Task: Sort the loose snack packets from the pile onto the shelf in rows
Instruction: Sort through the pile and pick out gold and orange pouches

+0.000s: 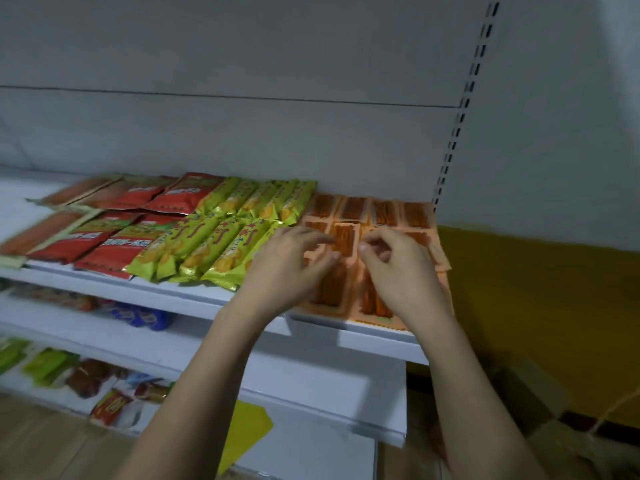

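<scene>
A white metal shelf juts from a pale grey back panel, which carries a slotted upright rail at its right edge. Right of the unit the wall is white above and mustard yellow below. Two lower white shelves hold blurred mixed packets, a yellow paper tag hangs near the bottom, and wood-look floor shows at lower left.

On the top shelf the packets lie flat in two rows, back and front. From the left come the clear-fronted packets of orange-brown strips with pale edges: two at the back and at least one at the front, blurred at the frame edge. Next are the glossy red foil snack bags, two behind and two in front. Then the lime-green foil packets printed with yellow crisps: about five at the back and four at the front, tightly side by side. At the right end lie the orange-bordered clear packets of red spicy strips, four in the back row; the nearer rows are partly covered, so their count is uncertain.

Both hands hover over these orange packets. The left hand has loosely curled fingers touching a packet's edge. The right hand has thumb and forefinger bent together; whether it pinches anything cannot be told.
</scene>
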### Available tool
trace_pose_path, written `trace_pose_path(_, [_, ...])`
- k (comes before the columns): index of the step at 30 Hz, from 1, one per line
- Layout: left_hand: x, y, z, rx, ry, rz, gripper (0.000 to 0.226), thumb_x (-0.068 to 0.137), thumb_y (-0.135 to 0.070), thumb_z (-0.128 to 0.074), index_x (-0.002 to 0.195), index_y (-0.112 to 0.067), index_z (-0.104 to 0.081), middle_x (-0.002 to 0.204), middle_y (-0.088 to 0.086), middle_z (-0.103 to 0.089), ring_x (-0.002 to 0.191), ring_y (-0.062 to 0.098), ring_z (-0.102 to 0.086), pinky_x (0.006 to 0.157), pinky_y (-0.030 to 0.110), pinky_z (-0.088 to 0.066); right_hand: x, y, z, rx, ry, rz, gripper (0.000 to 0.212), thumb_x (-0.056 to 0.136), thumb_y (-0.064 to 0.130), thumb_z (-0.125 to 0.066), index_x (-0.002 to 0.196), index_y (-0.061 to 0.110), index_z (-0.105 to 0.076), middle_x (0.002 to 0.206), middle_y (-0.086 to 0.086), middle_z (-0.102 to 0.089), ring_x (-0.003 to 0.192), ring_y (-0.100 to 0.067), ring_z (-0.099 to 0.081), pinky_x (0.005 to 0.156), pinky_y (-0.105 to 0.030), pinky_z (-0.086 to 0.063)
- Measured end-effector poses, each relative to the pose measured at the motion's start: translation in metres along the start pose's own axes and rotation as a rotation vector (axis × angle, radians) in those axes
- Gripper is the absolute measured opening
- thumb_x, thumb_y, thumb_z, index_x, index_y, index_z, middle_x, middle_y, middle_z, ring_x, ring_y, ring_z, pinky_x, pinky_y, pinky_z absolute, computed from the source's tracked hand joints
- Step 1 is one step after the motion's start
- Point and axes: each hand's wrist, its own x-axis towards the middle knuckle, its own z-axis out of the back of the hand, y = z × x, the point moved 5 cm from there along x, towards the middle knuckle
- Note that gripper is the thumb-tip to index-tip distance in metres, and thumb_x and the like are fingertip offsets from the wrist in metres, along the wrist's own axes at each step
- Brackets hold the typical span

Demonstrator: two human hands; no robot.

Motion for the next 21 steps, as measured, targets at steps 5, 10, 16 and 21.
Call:
trace_pose_path(5, [-0.033,0.062,0.077,0.189,-0.069,0.258,0.047,0.089,-0.051,-0.045,0.119,-0.027,-0.071,0.124,0.0,-0.069,0.117,0.026,-0.058,0.096,0.042,-0.047,0.02,0.082,-0.08,-0.011,0.242,0.311,0.021,0.099,0.033,-0.051,0.103,0.019,-0.067,0.103,-0.002,-0.068,0.099,-0.023,-0.06,0.086,-0.037,-0.047])
trace_pose_path(10, [-0.093,0.146,0.151,0.212,-0.139,0.468,0.028,0.098,-0.035,-0.054,0.119,-0.024,-0.07,0.124,-0.004,-0.069,0.109,0.019,-0.064,0.092,0.041,-0.052,0.011,0.182,-0.15,-0.095,0.418,0.539,0.028,0.099,0.04,-0.048,0.108,0.022,-0.067,0.111,-0.001,-0.069,0.105,-0.025,-0.06,0.086,-0.041,-0.049])
trace_pose_path(16, [-0.173,0.242,0.235,0.255,-0.259,0.643,0.039,0.093,-0.055,-0.045,0.11,-0.031,-0.07,0.104,-0.011,-0.073,0.09,0.009,-0.065,0.081,0.04,-0.057,-0.013,0.297,-0.259,-0.195,0.55,0.76,0.03,0.099,0.041,-0.047,0.111,0.019,-0.064,0.115,-0.003,-0.066,0.108,-0.026,-0.059,0.082,-0.039,-0.048])
trace_pose_path(21, [-0.246,0.34,0.309,0.324,-0.273,0.773,0.039,0.1,-0.053,-0.046,0.119,-0.027,-0.068,0.118,-0.008,-0.067,0.094,0.014,-0.064,0.079,0.039,-0.057,-0.036,0.392,-0.373,-0.249,0.68,0.852,0.033,0.098,0.042,-0.049,0.118,0.019,-0.062,0.119,-0.006,-0.065,0.11,-0.028,-0.059,0.086,-0.041,-0.05])
